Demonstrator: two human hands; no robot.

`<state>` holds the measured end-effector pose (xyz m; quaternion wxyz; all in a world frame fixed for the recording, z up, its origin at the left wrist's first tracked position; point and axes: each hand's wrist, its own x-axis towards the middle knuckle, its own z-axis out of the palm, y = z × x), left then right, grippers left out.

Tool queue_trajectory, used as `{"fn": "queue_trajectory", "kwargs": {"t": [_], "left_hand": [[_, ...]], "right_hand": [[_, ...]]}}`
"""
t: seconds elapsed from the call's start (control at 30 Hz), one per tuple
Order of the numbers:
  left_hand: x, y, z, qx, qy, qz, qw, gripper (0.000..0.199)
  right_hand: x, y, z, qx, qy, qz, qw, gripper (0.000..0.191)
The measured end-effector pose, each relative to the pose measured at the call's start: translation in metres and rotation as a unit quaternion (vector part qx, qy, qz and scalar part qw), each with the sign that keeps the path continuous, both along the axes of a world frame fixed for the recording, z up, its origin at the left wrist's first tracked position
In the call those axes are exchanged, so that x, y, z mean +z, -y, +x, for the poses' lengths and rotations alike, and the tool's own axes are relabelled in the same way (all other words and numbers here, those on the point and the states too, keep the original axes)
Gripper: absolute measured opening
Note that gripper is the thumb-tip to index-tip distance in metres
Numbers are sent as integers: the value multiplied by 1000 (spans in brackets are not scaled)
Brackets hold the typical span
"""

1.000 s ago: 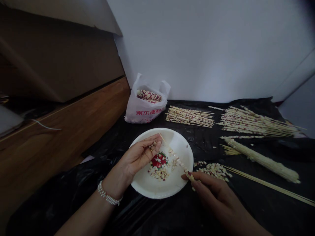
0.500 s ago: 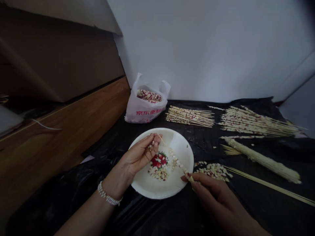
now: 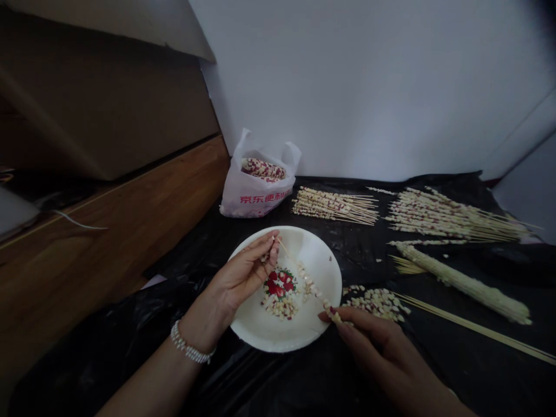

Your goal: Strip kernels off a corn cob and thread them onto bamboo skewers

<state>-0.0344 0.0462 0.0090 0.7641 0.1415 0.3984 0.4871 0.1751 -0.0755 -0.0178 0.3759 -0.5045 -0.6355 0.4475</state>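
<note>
My right hand [image 3: 377, 341] pinches a thin wooden skewer [image 3: 309, 281] by its near end, where corn kernels are threaded along it. The skewer slants up and left over a white bowl [image 3: 321, 330] to its bare tip. At that tip my left hand [image 3: 252, 263], wearing a beaded bracelet, pinches a corn kernel [image 3: 275, 238], with more kernels partly hidden in the curled fingers. Loose kernels [image 3: 281, 308] lie in the bowl beside a red printed pattern.
Behind the bowl stands a white plastic bag [image 3: 256, 197] with corn cobs. Rightward lie filled skewers [image 3: 334, 205], a larger bundle [image 3: 443, 214], a bare cob [image 3: 464, 281], a kernel pile [image 3: 377, 304] and bare skewers [image 3: 473, 327], all on black plastic sheeting [image 3: 347, 385].
My left fingertips have closed in on the skewer's tip, bringing a kernel onto it. The right hand and the skewer have barely moved.
</note>
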Motion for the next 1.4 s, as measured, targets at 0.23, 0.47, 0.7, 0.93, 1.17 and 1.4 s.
{"fn": "queue_trajectory", "kwargs": {"t": [0.23,0.47,0.7,0.93,1.17,1.4], "left_hand": [[-2,-1,-1,-1,-12,16,1000,18],[-3,1,-1,-9,-12,19,1000,19],[1,0,1,6,-4,7,1000,19],[-5,-2,-3,0,-5,5,1000,20],[-4,-2,-2,9,-11,7,1000,20],[5,3,1,12,-42,12,999,18]], "right_hand": [[-3,-1,1,20,-1,-7,1000,32],[-1,-1,0,16,-7,5,1000,32],[-1,-2,-1,11,-11,-9,1000,32],[2,-2,0,21,-3,-9,1000,34],[3,-2,-1,16,-8,-29,999,34],[5,-2,0,14,-14,-28,999,31]]}}
